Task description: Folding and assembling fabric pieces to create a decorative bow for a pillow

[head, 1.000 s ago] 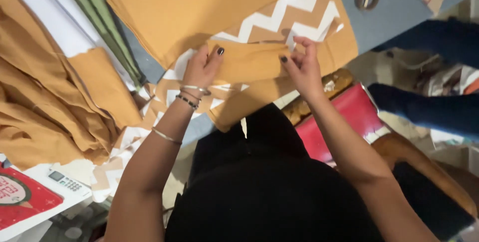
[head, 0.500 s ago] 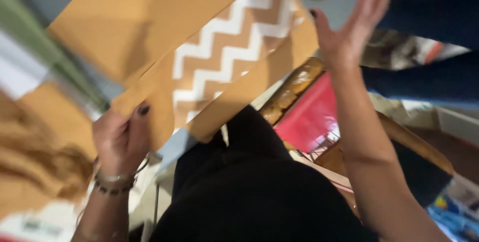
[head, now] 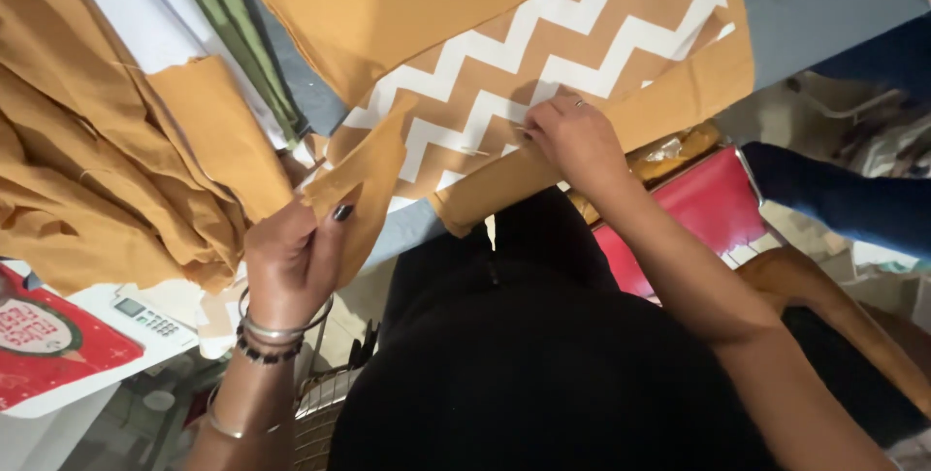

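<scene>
L hand (head: 291,253) pinching loose mustard strip (head: 364,175), lifted just left of zigzag cloth (head: 543,64). R hand (head: 574,141) fingers curled, pressing folded mustard edge (head: 504,185) at zigzag cloth's near side, over grey surface (head: 834,15). Risks, prob: strip slips from pinch; fold springs open if R pressure eases; cloth drags off surface edge.

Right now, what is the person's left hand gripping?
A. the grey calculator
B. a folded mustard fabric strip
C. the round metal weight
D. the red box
B: the left hand pinches a mustard fabric strip beside the zigzag-patterned cloth, while the right hand presses on that cloth.
</scene>
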